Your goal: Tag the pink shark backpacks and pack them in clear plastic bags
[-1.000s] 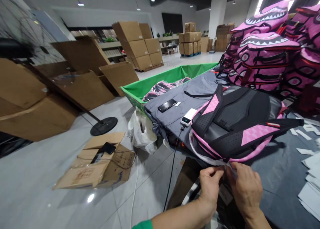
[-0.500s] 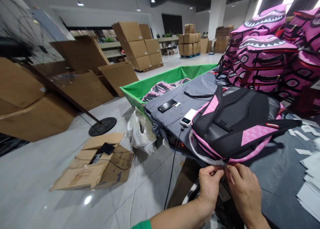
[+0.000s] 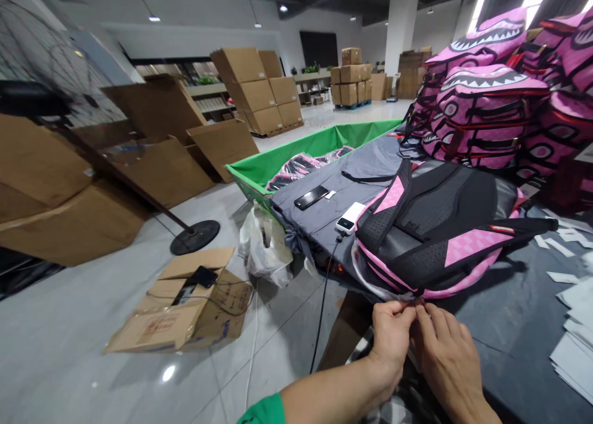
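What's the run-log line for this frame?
left hand: at backpack's near edge | right hand: beside left, fingertips close | backpack: straps up, on table | power bank: cable attached

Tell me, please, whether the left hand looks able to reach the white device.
Probably yes; the white device lies uncovered beside the backpack, though the left hand is occupied at the bag's edge.

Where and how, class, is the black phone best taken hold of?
Probably by the two long edges of the phone, near mid-length, with the fingers coming from above: it lies flat, both edges exposed, and the small white slip sits only at its right end.
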### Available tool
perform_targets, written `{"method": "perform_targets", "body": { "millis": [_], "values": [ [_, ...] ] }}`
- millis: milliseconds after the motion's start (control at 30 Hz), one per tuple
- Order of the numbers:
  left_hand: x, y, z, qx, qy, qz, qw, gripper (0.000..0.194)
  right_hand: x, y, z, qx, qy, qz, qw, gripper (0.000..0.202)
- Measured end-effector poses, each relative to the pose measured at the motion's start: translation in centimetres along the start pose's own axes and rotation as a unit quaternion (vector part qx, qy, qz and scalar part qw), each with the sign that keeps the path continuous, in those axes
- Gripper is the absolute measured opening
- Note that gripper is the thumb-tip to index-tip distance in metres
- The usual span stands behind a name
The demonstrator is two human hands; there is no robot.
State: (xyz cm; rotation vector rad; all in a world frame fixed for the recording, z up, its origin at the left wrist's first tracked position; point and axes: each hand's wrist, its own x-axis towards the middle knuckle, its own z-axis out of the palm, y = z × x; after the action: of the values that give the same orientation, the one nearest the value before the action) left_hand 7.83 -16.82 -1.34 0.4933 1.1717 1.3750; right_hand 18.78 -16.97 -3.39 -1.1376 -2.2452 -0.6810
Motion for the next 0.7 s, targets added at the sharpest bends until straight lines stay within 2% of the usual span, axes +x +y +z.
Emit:
{"method": "perform_targets", "body": {
  "millis": [67, 200, 233, 367, 467, 600, 700],
  "values": [
    [-0.8, 0.6, 0.2, -0.021, -0.003, -0.026, 0.999, 0.037, 0.0, -0.2, 0.0, -0.008, 0.006, 0.014, 1.000, 0.023],
    [-2.5, 1.3, -0.5, -0.030, -0.080, -0.016, 0.996, 0.030, 0.1, 0.3, 0.3, 0.019, 0.061, 0.018, 0.998, 0.021],
    [-2.8, 1.2, -0.9, -0.028, -0.078, -0.004, 0.997, 0.030, 0.2, 0.5, 0.3, 0.032, 0.071, 0.022, 0.997, 0.021],
    [-2.4, -0.2, -2.3, -0.028, -0.002, 0.014, 0.999, 0.034, 0.4, 0.8, 0.4, 0.073, 0.086, 0.055, 0.992, 0.014],
    [-0.9, -1.7, -1.8, -0.106, -0.039, -0.024, 0.993, 0.045, 0.4, 0.9, 0.4, 0.136, 0.082, 0.096, 0.983, 0.022],
    [1.0, -3.1, -0.1, -0.250, -0.110, -0.102, 0.957, 0.052, 0.2, 1.8, 0.6, 0.268, 0.029, 0.199, 0.942, 0.040],
    [1.6, -3.9, 0.1, -0.277, -0.104, -0.128, 0.946, 0.053, 0.4, 2.7, 0.8, 0.380, -0.069, 0.287, 0.877, 0.042]
  ]
}}
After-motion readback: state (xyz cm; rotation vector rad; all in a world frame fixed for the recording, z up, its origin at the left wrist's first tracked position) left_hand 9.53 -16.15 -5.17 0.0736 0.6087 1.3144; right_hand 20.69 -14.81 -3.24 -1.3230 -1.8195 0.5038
